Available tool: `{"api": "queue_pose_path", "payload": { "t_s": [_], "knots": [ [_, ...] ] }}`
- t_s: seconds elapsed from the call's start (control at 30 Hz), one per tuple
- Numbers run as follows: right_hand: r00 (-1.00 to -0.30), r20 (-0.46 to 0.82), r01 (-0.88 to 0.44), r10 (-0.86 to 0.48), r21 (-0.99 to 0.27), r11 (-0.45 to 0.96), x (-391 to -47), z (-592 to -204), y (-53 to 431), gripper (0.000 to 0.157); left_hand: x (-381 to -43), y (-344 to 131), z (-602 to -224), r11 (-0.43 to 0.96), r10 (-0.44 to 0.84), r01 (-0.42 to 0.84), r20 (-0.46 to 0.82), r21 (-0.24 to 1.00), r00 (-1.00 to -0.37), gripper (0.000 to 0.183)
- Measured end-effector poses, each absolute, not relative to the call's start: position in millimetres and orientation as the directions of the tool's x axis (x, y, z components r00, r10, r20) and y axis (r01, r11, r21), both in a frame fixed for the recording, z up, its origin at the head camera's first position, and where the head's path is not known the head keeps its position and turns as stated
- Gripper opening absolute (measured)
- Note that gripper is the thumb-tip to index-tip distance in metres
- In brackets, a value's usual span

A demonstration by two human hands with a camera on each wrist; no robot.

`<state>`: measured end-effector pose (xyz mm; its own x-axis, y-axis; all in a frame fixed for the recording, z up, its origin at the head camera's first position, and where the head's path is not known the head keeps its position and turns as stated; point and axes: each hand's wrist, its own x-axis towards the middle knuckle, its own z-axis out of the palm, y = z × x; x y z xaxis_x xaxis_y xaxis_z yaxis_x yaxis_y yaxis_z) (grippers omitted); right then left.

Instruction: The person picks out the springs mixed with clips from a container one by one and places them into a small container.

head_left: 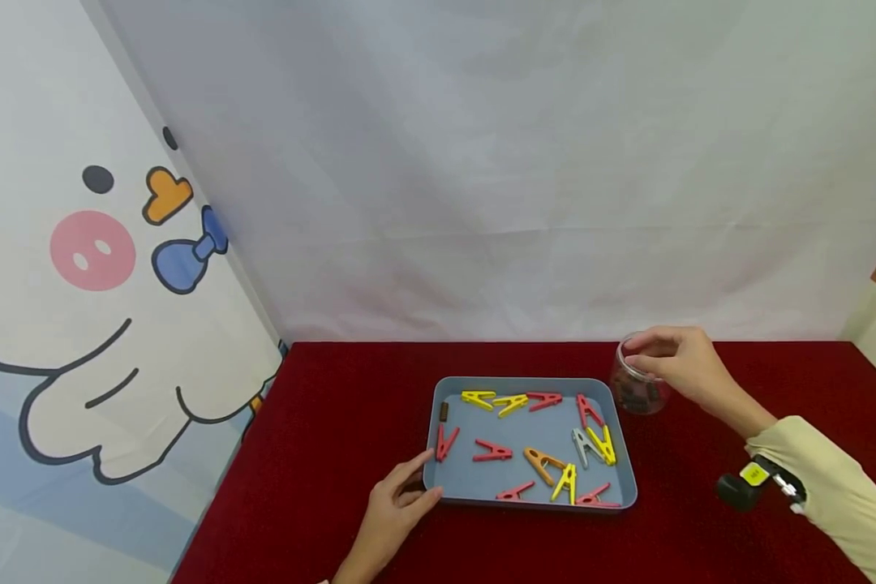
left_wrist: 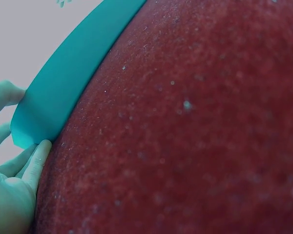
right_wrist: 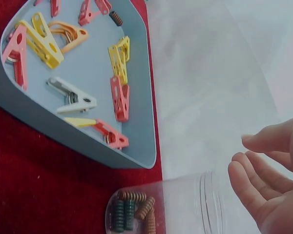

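My left hand is at the near left corner of a blue-grey tray, its extended fingers and thumb touching the tray's walls. Several plastic spring clips lie in the tray: red, yellow, orange and one white-grey clip. A brown coil spring lies by the tray's left wall. My right hand hovers over the mouth of a clear jar, thumb and fingers apart with nothing between them. Brown and dark green springs lie at the jar's bottom.
Dark red cloth covers the table. Behind it hangs a white curtain, with a cartoon-printed sheet at the left. The jar stands just off the tray's far right corner.
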<state>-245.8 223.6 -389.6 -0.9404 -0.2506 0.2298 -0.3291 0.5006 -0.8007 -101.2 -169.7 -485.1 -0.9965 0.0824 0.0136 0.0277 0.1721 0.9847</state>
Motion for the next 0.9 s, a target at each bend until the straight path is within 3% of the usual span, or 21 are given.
{"api": "queue_pose_path", "payload": {
  "t_s": [0.3,0.9],
  "knots": [
    [-0.934,0.208,-0.333,-0.292,-0.803,0.494,-242,-387,209,0.023,-108,-174,-509,0.176,0.072,0.052,0.04,0.983,-0.997,0.054],
    [-0.903,0.245,-0.398,-0.352,-0.785,0.475,-237,-391,182,0.02,-107,-174,-508,0.171,0.074,0.067,0.055,0.983,-0.996,0.054]
  ]
}}
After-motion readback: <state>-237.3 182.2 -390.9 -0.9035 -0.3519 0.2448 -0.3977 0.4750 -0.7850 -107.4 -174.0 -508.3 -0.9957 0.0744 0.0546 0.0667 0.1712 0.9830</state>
